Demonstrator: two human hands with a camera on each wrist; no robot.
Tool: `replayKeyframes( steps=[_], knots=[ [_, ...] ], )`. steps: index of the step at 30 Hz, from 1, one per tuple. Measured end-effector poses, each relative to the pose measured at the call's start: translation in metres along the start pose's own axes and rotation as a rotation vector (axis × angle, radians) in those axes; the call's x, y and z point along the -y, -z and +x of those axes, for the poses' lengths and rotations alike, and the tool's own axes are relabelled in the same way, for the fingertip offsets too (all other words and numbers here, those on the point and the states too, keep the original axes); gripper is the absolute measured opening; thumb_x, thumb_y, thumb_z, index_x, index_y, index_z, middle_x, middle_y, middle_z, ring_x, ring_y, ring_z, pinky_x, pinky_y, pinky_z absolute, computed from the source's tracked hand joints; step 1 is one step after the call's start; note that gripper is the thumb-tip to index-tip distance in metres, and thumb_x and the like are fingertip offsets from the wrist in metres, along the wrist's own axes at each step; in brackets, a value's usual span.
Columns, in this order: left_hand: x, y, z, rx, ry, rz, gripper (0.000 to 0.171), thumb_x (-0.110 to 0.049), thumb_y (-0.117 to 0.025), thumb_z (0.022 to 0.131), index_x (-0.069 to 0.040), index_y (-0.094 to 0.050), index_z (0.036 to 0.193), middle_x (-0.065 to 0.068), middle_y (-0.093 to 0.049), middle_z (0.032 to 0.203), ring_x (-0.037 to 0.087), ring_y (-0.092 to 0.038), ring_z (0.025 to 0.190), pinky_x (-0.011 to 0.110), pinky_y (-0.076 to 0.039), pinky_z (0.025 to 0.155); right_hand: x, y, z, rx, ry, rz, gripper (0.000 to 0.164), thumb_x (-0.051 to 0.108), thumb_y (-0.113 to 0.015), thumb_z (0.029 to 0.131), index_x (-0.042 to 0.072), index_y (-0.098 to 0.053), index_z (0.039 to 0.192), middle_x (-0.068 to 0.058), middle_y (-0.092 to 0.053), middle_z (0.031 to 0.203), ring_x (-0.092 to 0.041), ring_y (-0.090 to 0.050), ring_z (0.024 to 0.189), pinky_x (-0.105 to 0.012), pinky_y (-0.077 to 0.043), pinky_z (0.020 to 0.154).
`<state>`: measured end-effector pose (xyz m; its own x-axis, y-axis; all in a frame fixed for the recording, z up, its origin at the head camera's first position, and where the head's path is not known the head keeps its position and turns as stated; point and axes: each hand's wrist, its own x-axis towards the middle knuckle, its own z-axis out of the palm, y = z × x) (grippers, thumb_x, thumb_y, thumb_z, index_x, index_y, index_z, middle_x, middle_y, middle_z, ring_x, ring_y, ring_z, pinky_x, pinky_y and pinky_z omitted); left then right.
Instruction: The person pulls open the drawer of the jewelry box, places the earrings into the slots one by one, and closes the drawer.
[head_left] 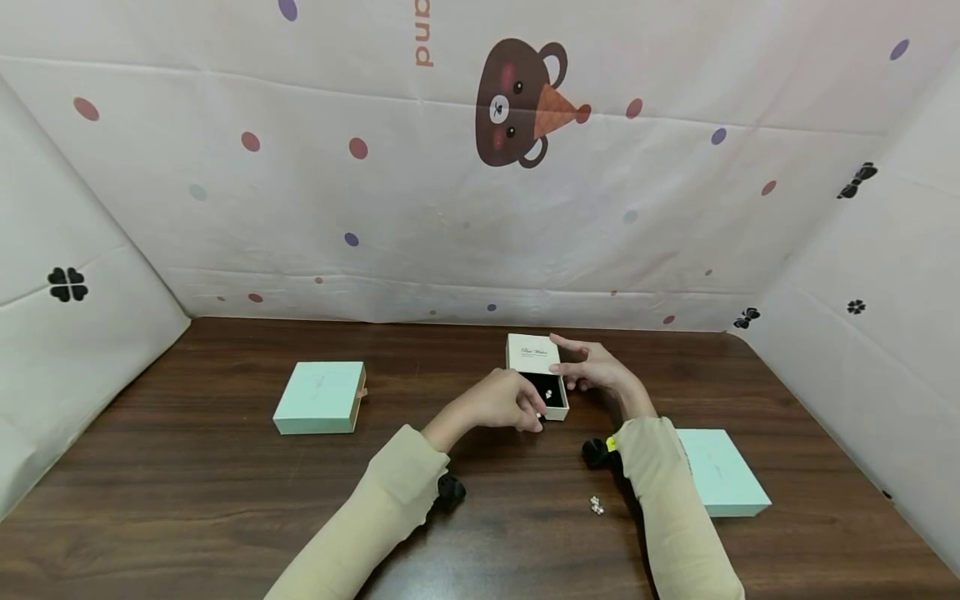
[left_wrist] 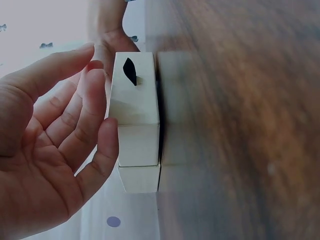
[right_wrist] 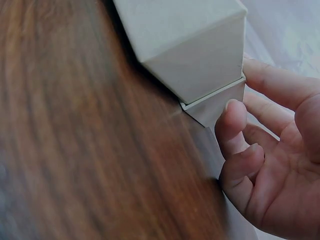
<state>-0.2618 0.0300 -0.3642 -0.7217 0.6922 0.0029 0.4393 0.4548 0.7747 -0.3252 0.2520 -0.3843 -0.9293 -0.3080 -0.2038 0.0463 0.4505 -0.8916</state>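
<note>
A small white gift box (head_left: pixel 533 354) with printed lettering stands near the back of the table, its drawer pulled out toward the front. Inside the drawer is a black lining with a small white ornament (head_left: pixel 548 394) on it. My left hand (head_left: pixel 504 402) bends over the drawer's front left, thumb and index fingertips close together; whether they pinch something tiny is hidden. A black ribbon tab (left_wrist: pixel 130 71) shows on the drawer front in the left wrist view. At the box's right side, my right hand (head_left: pixel 597 371) holds it with thumb and fingers.
Small white ornaments (head_left: pixel 596 505) lie loose on the brown table (head_left: pixel 225 500). One mint-green box (head_left: pixel 321 396) stands at the left; another mint-green box (head_left: pixel 723 471) is partly behind the right sleeve. A patterned white cloth (head_left: pixel 420 192) hangs behind the table.
</note>
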Motion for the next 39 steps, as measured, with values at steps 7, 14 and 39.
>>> replayKeyframes(
  steps=[7, 14, 39],
  knots=[
    [0.002, 0.0, 0.002, -0.043, 0.013, -0.02, 0.014, -0.007, -0.071, 0.075, -0.004, -0.072, 0.088, -0.006, -0.066, 0.062, 0.005, -0.06, 0.055, 0.017, -0.044, 0.054, 0.009, -0.002, -0.006, 0.009, -0.02, 0.024, 0.067, 0.016, -0.065, 0.085, 0.016, -0.032, 0.143, -0.024, -0.031, 0.135, -0.01, -0.051, 0.054, -0.023, -0.039, 0.048],
    [0.006, 0.002, 0.005, -0.074, 0.019, -0.009, 0.016, -0.009, -0.071, 0.076, -0.007, -0.073, 0.091, -0.004, -0.067, 0.066, 0.006, -0.059, 0.055, 0.019, -0.045, 0.053, 0.001, -0.001, -0.003, 0.024, 0.001, 0.021, 0.068, 0.018, -0.065, 0.085, 0.016, -0.029, 0.143, -0.024, -0.024, 0.142, -0.012, -0.052, 0.056, -0.025, -0.04, 0.048],
    [0.009, 0.012, 0.016, -0.191, 0.036, -0.021, 0.018, -0.016, -0.072, 0.079, -0.007, -0.072, 0.094, -0.001, -0.069, 0.076, 0.005, -0.06, 0.061, 0.02, -0.046, 0.06, 0.003, 0.0, -0.004, 0.024, 0.004, 0.051, 0.07, 0.018, -0.067, 0.083, 0.018, -0.031, 0.143, -0.022, -0.032, 0.135, -0.008, -0.052, 0.054, -0.022, -0.04, 0.047]
  ],
)
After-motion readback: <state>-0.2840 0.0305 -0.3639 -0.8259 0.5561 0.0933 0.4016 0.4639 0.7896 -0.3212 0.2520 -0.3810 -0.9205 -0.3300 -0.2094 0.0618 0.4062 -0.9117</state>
